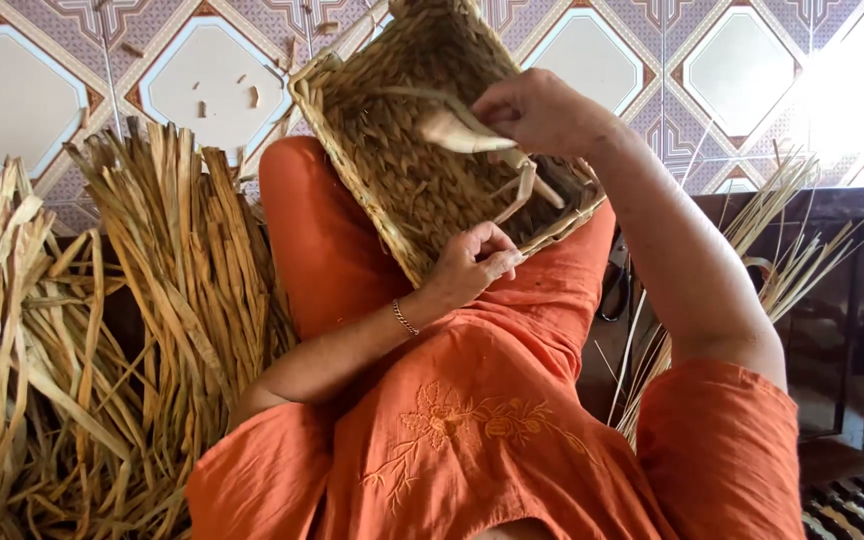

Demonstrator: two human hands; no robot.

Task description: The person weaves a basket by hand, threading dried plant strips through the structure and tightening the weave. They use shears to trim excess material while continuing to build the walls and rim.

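A rectangular woven straw basket (pixel 402 150) rests tilted on my lap, which is covered by orange cloth. My left hand (pixel 472 262) grips the basket's near rim, fingers curled over the edge. My right hand (pixel 537 108) reaches into the basket and holds a pale pointed tool (pixel 457 132) with a dried straw strand (pixel 524 190) running from it down toward the rim. A thin bracelet sits on my left wrist.
Thick bundles of dried straw leaves (pixel 167 280) lie on the left. More loose strands (pixel 782 250) spread at the right over a dark wooden piece of furniture (pixel 832 330). Patterned floor tiles (pixel 212 75) carry small straw scraps. Scissors (pixel 614 285) lie by my right leg.
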